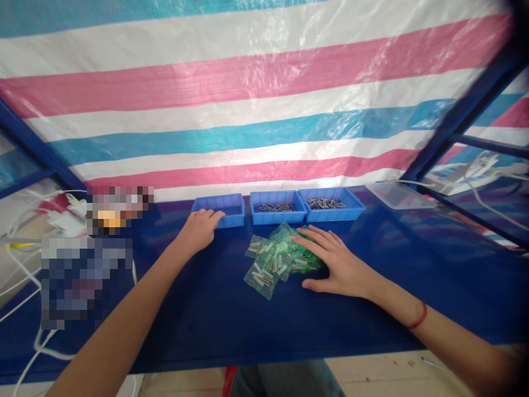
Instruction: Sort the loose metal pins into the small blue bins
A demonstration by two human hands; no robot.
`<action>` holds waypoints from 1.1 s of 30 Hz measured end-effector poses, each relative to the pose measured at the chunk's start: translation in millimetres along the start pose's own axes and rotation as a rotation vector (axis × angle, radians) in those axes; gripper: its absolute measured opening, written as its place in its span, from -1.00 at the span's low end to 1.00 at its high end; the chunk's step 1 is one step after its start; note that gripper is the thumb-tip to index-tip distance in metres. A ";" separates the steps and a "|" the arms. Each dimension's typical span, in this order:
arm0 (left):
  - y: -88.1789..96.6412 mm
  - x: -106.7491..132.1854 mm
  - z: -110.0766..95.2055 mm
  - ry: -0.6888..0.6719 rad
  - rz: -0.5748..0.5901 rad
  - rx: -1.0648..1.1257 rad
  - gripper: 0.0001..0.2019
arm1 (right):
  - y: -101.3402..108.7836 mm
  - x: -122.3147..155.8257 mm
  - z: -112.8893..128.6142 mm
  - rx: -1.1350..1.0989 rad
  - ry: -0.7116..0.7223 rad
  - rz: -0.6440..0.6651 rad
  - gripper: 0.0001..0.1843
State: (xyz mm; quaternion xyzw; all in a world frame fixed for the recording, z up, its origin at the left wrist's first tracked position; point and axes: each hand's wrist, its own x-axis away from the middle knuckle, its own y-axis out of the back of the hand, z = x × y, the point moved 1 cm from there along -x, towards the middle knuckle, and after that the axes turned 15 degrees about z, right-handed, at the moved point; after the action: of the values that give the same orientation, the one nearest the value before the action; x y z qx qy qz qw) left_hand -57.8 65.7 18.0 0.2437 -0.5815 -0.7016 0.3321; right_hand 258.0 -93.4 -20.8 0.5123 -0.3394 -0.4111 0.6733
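Note:
My left hand (201, 229) is at the front left corner of the left blue plastic bin (232, 220), its fingers bent over the rim. No parts show in that bin, though my hand hides some of it. My right hand (336, 259) is spread open over a pile of small clear green bags (275, 256), the fingers lying on its right side. Inside the bags are short metal pins and pale rods. The middle blue bin (278, 216) and the right blue bin (336, 214) hold many loose small metal pins.
Striped plastic sheeting (248, 121) hangs behind the blue table (231, 325). A clear plastic lid (399, 196) lies at the back right. White cables (37, 292) and blurred-out items crowd the left side. Blue frame posts (458, 121) stand at both sides.

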 end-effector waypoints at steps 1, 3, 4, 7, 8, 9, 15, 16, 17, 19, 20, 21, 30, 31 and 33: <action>-0.5 -3.4 0.0 -0.005 -0.008 0.001 -0.64 | -0.3 -0.3 -0.4 -0.002 0.001 -0.007 -0.09; -1.7 -8.2 -0.6 -0.015 -0.029 0.011 -0.63 | -0.7 -1.5 -1.3 -0.009 0.010 -0.031 -0.13; -2.5 -9.9 -0.9 -0.023 -0.037 0.019 -0.63 | -0.8 -2.2 -1.9 -0.013 0.018 -0.048 -0.16; -4.1 -13.0 -0.5 -0.042 -0.040 0.040 -0.62 | -0.7 -4.3 -3.6 -0.022 0.050 -0.106 -0.26; -3.9 -13.4 0.0 -0.047 -0.036 0.051 -0.62 | -0.9 -4.9 -4.1 -0.025 0.059 -0.119 -0.28; -3.1 -13.3 0.2 -0.052 -0.037 0.065 -0.62 | -1.1 -5.4 -4.6 -0.027 0.067 -0.128 -0.29; 11.6 2.9 -28.6 -0.142 -0.290 0.235 -0.60 | -0.9 -10.6 -3.1 -0.028 0.065 -0.154 -0.37; 12.6 6.5 -40.9 -0.205 -0.280 0.304 -0.53 | -0.5 -12.5 -1.6 -0.022 0.055 -0.148 -0.36; 12.3 9.2 -54.7 -0.279 -0.223 0.365 -0.42 | -0.1 -14.6 0.3 -0.013 0.044 -0.135 -0.32; 8.4 12.0 -82.9 -0.386 -0.084 0.445 -0.14 | 0.3 -19.3 5.0 0.014 0.023 -0.102 -0.23; 5.5 11.8 -95.2 -0.401 -0.034 0.477 -0.06 | 0.2 -21.4 7.5 0.030 0.014 -0.091 -0.20; 2.1 10.8 -105.5 -0.409 0.011 0.503 -0.03 | 0.0 -23.1 9.7 0.044 0.007 -0.088 -0.21; -17.1 5.0 -120.0 -0.179 -0.158 0.701 -0.52 | -3.2 -22.0 15.0 -0.058 -0.094 -0.319 -0.47; -17.6 5.7 -120.2 -0.157 -0.170 0.710 -0.49 | -3.6 -22.3 18.1 -0.079 -0.110 -0.324 -0.45; -17.1 7.1 -121.5 -0.147 -0.180 0.728 -0.40 | -5.1 -24.1 27.8 -0.139 -0.123 -0.328 -0.43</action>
State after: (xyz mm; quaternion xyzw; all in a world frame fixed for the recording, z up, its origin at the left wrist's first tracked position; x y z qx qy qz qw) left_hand 22.9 -17.3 -23.3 0.3449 -0.7911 -0.4912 0.1181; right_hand 222.2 -83.8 -19.9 0.4871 -0.2626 -0.5682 0.6090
